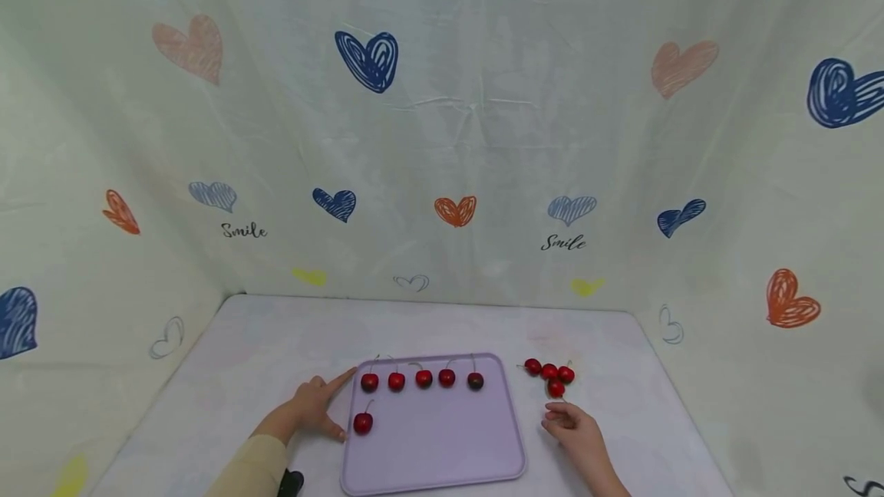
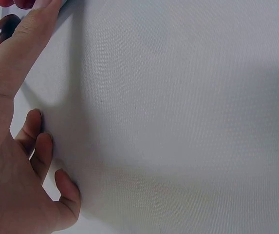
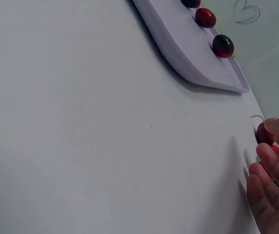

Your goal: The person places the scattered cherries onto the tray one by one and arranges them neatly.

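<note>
A purple tray (image 1: 435, 451) bears a row of several red cherries (image 1: 423, 379) along its far edge. One more cherry (image 1: 363, 423) sits below the row's left end. My left hand (image 1: 312, 405) rests at the tray's left side, index finger stretched to the far corner and thumb at the rim. Right of the tray, a small cluster of loose cherries (image 1: 549, 372) lies on the table. Just in front of this cluster is my right hand (image 1: 575, 429), its fingers loosely bent with nothing between them. In the right wrist view, its thumb overlaps a dark red cherry (image 3: 265, 134).
The white table (image 1: 621, 374) carries the tray near its front edge. A curtain (image 1: 476, 129) printed with hearts hangs behind and at both sides. A small black object (image 1: 291, 483) shows by the left sleeve.
</note>
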A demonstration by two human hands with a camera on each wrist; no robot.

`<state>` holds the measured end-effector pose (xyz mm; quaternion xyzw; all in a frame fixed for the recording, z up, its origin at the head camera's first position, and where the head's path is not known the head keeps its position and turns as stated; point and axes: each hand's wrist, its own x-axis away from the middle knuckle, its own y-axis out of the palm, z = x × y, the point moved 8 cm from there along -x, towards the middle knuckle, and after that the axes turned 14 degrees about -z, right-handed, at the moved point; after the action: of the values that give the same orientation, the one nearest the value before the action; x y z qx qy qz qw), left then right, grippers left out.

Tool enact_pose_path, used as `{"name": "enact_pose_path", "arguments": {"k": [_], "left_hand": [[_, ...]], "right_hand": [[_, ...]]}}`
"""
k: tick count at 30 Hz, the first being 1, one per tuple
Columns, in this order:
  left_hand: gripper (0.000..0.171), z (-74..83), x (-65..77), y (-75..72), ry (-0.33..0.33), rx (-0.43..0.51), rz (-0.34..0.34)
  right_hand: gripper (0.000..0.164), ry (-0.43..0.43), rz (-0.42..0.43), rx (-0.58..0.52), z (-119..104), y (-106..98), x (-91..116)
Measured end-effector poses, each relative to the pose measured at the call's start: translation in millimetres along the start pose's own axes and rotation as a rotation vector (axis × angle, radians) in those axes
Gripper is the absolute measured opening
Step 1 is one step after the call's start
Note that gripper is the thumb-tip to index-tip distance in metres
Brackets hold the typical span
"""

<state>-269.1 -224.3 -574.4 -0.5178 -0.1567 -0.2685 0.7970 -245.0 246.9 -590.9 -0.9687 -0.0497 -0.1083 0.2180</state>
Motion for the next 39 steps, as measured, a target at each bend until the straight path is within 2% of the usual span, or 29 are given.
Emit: {"name": "enact_pose_path", "arguments": {"k": [16, 26, 33, 39], "left_hand": [[0.109, -0.1, 0.1, 2.6, 0.000, -0.005, 0.004], [0.108, 1.3, 2.9, 6.2, 0.009, -0.011, -0.002], [0.108, -0.7, 1.3, -0.1, -0.005, -0.009, 0.008], [0.109, -3.2, -0.6, 1.6, -0.022, 0.002, -0.010]], "right_hand": [[0.031, 0.147, 0.024, 0.088, 19, -33, -2], [0.033, 0.166, 0.013, 0.111, 23, -39, -6], [0.034, 0.107, 0.029, 0.135, 13, -43, -20], [0.036, 0.102, 0.019, 0.121, 11, -42, -26]]}}
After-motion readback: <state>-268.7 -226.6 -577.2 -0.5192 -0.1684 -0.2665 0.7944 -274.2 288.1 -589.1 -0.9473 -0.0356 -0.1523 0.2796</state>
